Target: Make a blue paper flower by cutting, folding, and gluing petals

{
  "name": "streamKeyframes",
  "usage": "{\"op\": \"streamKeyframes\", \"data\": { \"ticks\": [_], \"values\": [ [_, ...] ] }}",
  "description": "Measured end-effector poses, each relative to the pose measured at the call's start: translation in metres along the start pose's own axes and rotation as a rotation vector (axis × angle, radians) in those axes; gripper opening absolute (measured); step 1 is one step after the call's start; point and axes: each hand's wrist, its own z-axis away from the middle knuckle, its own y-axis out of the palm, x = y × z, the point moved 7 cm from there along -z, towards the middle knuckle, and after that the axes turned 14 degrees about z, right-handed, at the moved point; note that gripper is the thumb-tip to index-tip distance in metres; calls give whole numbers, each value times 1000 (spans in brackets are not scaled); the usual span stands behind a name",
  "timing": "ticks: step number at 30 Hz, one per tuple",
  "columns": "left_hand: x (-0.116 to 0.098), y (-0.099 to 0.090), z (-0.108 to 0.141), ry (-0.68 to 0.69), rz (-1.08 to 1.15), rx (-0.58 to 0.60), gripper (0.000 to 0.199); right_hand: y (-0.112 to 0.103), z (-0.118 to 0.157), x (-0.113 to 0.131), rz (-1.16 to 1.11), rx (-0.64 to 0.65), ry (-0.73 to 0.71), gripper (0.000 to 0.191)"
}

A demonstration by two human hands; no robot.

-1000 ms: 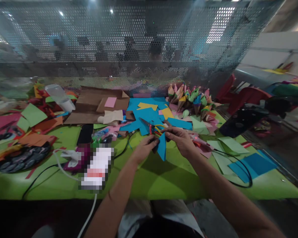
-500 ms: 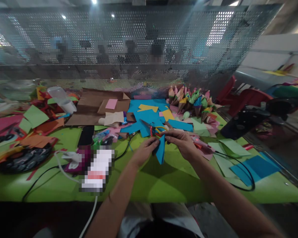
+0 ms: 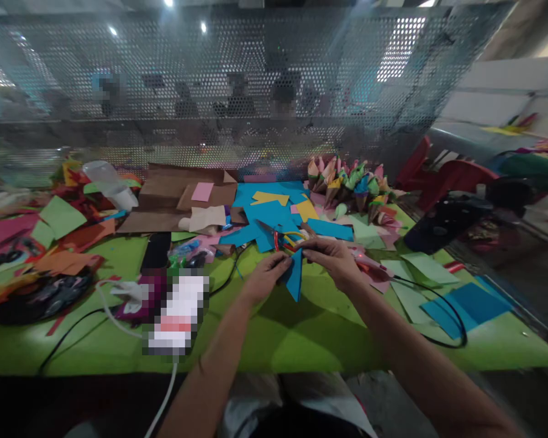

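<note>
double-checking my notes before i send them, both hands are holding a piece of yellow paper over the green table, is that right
Not quite: the head view shows that the paper is blue, not yellow. The left hand and right hand do both hold it over the green table.

No writing, label, brand, number or sign can be read. The lit screen (image 3: 177, 310), left of the left hand (image 3: 268, 275) and nearer the wearer, is pixelated.
</note>
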Motion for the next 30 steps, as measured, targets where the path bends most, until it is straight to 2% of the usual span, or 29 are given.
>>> {"op": "streamKeyframes", "data": {
  "ticks": [9, 17, 25, 30],
  "values": [
    [-2, 1, 0, 9, -117, 30, 48, -2, 0, -1, -7, -71, -21, 15],
    [-2, -2, -3, 70, -196, 49, 36, -3, 3, 3, 84, -103, -66, 14],
    [-6, 0, 1, 53, -256, -1, 41, 1, 4, 3, 110, -41, -53, 15],
    [-8, 3, 2, 95, -138, 6, 44, 3, 4, 3, 141, -57, -111, 15]
  ]
}}
